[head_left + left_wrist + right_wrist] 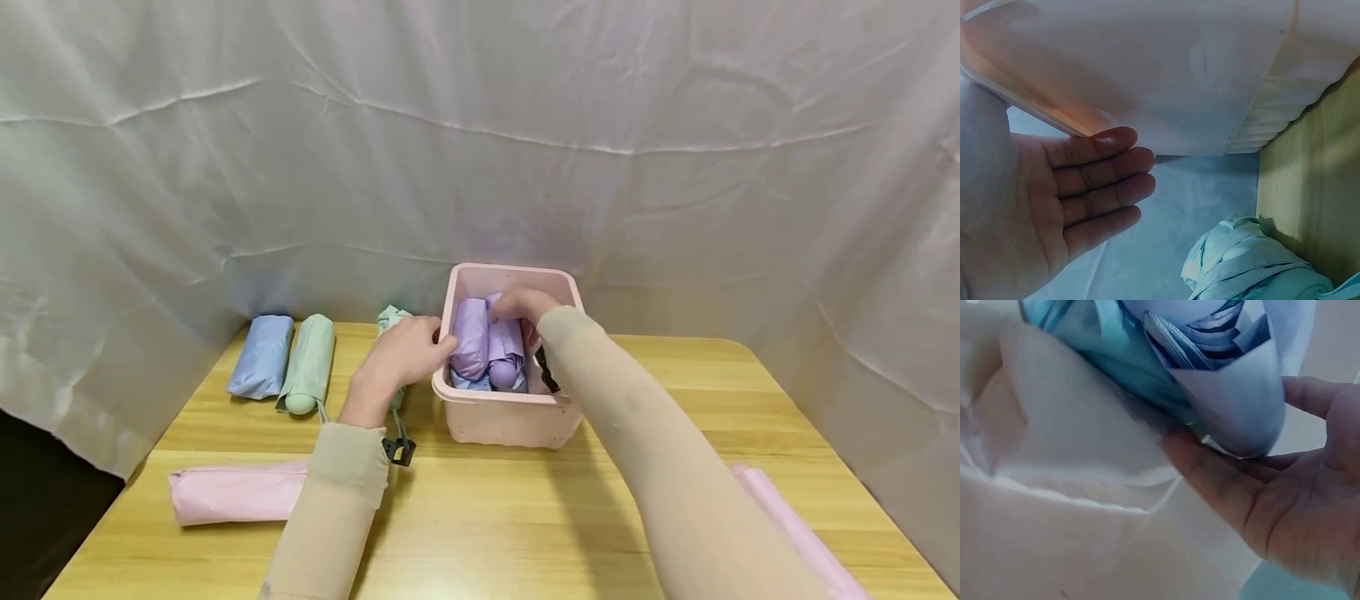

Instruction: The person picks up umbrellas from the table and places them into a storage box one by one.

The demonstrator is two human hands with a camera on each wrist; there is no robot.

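A pink plastic bin (510, 421) stands mid-table with several folded umbrellas inside, two purple ones (472, 337) on top. My right hand (525, 307) reaches into the bin and holds the right purple umbrella (1241, 406), its end lying between thumb and fingers (1210, 469). My left hand (405, 354) rests against the bin's left wall (1166, 69) with straight fingers (1104, 165), the thumb at the rim. A mint-green folded umbrella (1254, 265) lies just behind that hand.
A blue umbrella (261, 357) and a green umbrella (309, 362) lie at the back left. A pink umbrella (232, 493) lies front left, another pink one (795, 525) front right. White cloth (480, 125) walls in the wooden table (487, 517).
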